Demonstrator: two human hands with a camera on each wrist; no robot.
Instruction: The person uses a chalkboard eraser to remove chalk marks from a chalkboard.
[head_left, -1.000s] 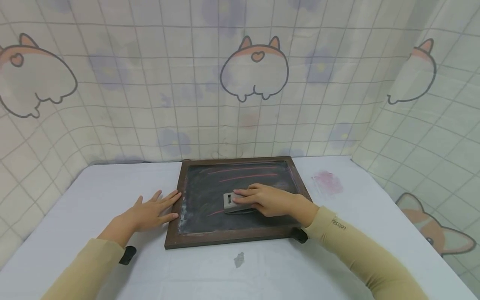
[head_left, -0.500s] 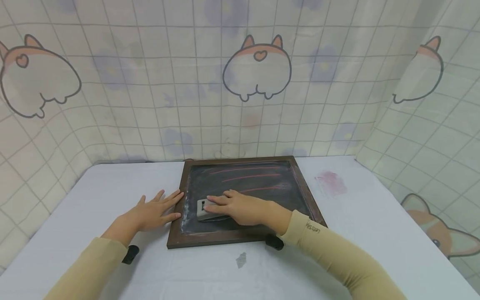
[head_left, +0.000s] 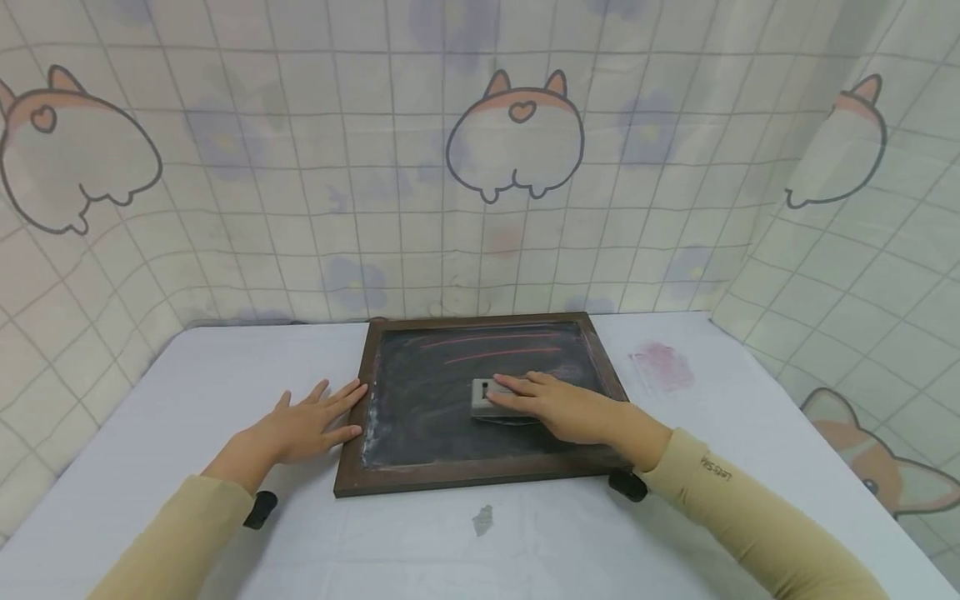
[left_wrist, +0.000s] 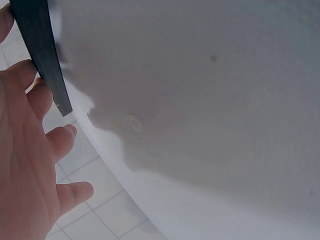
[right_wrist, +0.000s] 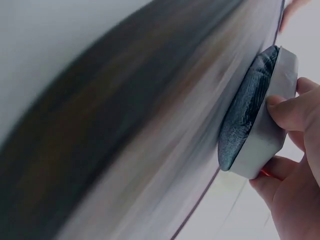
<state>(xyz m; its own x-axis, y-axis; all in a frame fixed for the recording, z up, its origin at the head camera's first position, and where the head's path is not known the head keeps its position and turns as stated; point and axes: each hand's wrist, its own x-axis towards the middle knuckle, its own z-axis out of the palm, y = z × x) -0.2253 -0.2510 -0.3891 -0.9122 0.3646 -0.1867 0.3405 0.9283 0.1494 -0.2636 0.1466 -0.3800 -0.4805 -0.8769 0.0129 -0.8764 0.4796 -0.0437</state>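
A small chalkboard (head_left: 420,425) with a brown wooden frame lies on the white table, with red chalk lines across its upper part. My right hand (head_left: 573,408) grips a grey chalkboard eraser (head_left: 482,400) against the board, right of its middle. In the right wrist view, thumb and fingers hold the sides of the eraser (right_wrist: 267,130), its dark felt pad facing the board. My left hand (head_left: 300,429) rests with spread fingers, fingertips touching the frame's left edge. The left wrist view shows those fingers along the dark frame edge (left_wrist: 42,55).
The white table (head_left: 225,367) has a pink chalky smudge (head_left: 662,367) right of the board and a grey mark (head_left: 482,520) in front of it. Behind stands a grid-patterned curtain (head_left: 360,208) with dog drawings, folding round to both sides.
The eraser in my right hand went left, then back right across the board. A lower red line seen half a second ago no longer shows. My left hand stays at the frame.
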